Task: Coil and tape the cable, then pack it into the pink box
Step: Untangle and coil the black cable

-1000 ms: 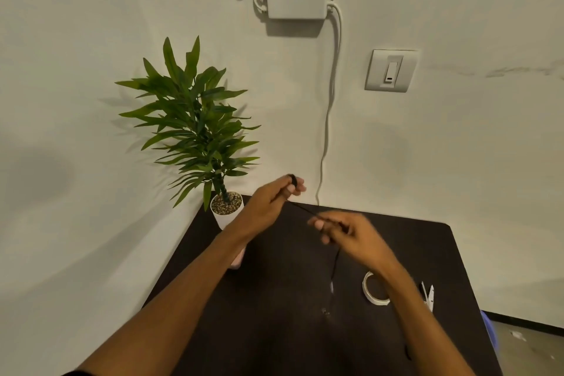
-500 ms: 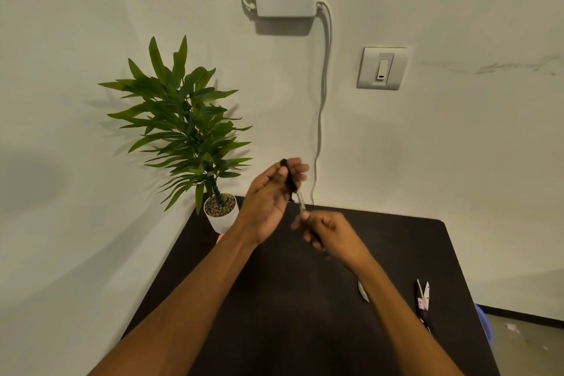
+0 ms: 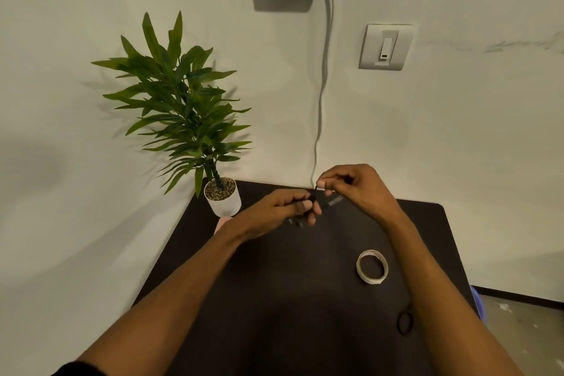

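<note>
A thin black cable [image 3: 312, 199] is bunched between both hands above the far middle of the black table [image 3: 305, 299]. My left hand [image 3: 280, 210] grips the small coil of it, with loops showing under the fingers. My right hand [image 3: 354, 189] pinches the free end, and a plug tip [image 3: 334, 201] sticks out below it. A roll of white tape [image 3: 372, 266] lies flat on the table to the right. Only a sliver of the pink box [image 3: 222, 222] shows, behind my left wrist beside the plant pot.
A green plant in a white pot [image 3: 222, 197] stands at the table's far left corner. Black scissor handles [image 3: 405, 322] peek out by my right forearm. A white wall cable [image 3: 320, 107] hangs behind the table. A blue object [image 3: 476, 299] sits past the right edge.
Both hands came down toward the table. My right hand moved from below the left to its far right side, carrying the cable's end. The tape roll is uncovered again.
</note>
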